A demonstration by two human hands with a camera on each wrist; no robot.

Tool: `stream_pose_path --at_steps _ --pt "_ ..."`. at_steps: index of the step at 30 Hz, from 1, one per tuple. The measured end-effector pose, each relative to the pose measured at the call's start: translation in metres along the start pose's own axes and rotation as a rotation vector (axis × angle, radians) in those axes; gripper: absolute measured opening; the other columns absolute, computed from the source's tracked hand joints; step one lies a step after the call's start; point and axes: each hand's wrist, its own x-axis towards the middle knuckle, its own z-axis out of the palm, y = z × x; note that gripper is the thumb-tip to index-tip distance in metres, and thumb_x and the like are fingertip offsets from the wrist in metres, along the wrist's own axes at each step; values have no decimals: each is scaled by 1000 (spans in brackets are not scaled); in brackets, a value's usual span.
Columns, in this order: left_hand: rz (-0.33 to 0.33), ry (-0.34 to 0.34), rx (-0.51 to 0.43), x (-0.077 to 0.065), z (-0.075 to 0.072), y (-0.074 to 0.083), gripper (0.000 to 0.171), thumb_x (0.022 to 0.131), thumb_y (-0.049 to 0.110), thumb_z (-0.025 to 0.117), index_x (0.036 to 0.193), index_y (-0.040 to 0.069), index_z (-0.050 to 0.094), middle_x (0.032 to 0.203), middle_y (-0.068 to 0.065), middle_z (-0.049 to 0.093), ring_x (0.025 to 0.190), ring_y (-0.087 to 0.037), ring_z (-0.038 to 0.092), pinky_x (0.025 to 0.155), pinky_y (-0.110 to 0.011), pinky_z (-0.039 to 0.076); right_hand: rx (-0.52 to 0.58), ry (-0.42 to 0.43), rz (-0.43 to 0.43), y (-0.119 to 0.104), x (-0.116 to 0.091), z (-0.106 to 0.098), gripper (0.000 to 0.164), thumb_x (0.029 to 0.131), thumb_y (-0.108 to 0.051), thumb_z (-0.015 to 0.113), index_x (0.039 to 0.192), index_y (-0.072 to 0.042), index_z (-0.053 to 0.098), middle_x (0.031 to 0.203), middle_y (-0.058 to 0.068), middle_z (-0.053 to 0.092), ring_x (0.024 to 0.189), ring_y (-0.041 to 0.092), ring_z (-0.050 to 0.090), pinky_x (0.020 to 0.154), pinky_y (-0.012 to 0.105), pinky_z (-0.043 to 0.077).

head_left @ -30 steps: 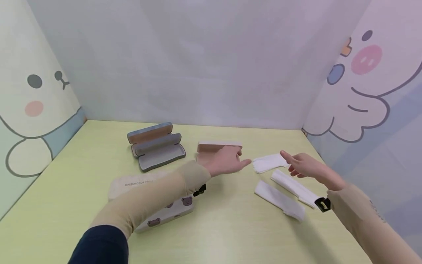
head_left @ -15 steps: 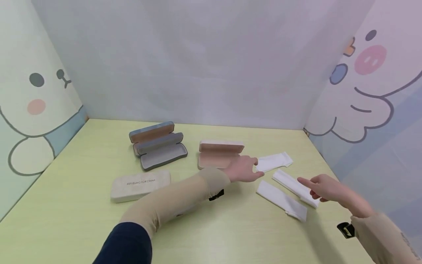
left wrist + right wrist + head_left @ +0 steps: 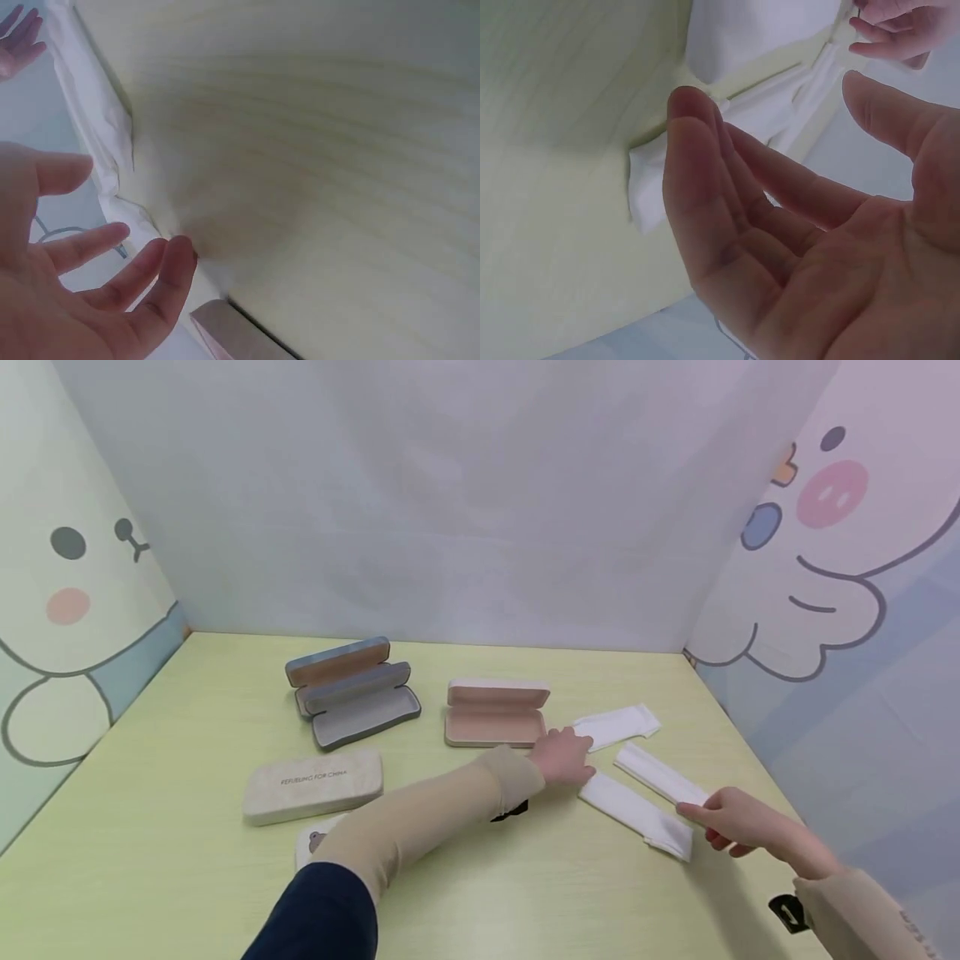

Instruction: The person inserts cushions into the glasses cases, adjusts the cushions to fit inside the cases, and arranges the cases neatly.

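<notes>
Three folded white cloths lie on the right of the table in the head view: a far cloth (image 3: 617,727), a middle cloth (image 3: 660,772) and a near cloth (image 3: 633,812). My left hand (image 3: 562,757) hovers by their left ends, just right of the open pink glasses case (image 3: 495,728). Its fingers are loosely bent and hold nothing in the left wrist view. Over the near right end of the middle cloth is my right hand (image 3: 738,822), its thumb and index finger overlapping that end. The right wrist view shows its fingers (image 3: 694,172) relaxed with nothing between them.
An open blue case (image 3: 337,662) and an open grey case (image 3: 367,718) stand nested at the back left. In front lies a closed cream case (image 3: 312,787) with lettering. My left forearm covers most of a bear-patterned case (image 3: 311,839). A fabric backdrop (image 3: 435,502) encloses the table.
My left hand has left the pink case and come right and nearer, to the cloths' left ends. My right hand has lowered and shifted right to the middle cloth's near end.
</notes>
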Motion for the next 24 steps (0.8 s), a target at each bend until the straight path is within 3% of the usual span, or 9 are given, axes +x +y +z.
stream_pose_path --at_steps 5,9,12,16,21,24 --pt "-26 -20 41 2 6 7 37 93 36 57 127 23 58 115 -3 57 92 -19 49 64 -27 43 -10 17 -12 5 3 12 47 96 -39 54 58 -15 39 51 -4 36 50 9 32 46 22 34" --pt "-18 -30 77 3 8 11 29 92 34 58 118 23 62 114 -2 55 91 -17 46 62 -25 41 -55 68 -68 5 5 19 47 95 -33 56 55 -13 45 48 -5 37 45 8 31 44 22 32" --pt "-3 -29 107 3 8 14 19 92 34 60 105 21 64 110 -1 54 92 -16 46 61 -25 42 -122 142 -124 4 5 23 47 93 -29 60 52 -15 42 45 -8 35 42 7 29 44 22 30" --pt "11 -9 131 4 7 16 14 91 31 62 99 20 65 106 0 56 94 -15 51 61 -26 47 -211 258 -124 -1 5 28 47 88 -28 66 53 -17 36 48 -9 29 46 8 29 47 23 27" --pt "21 -13 106 8 10 18 9 91 24 62 95 16 65 99 2 61 91 -13 56 62 -27 50 -254 317 -58 -4 4 35 30 85 -28 68 74 -1 58 65 1 55 58 14 44 52 28 34" --pt "16 -37 61 10 11 19 5 91 20 62 90 15 63 92 3 61 85 -11 57 60 -26 49 -264 326 -56 -3 4 39 29 86 -26 67 87 3 63 77 6 64 64 16 51 55 30 38"
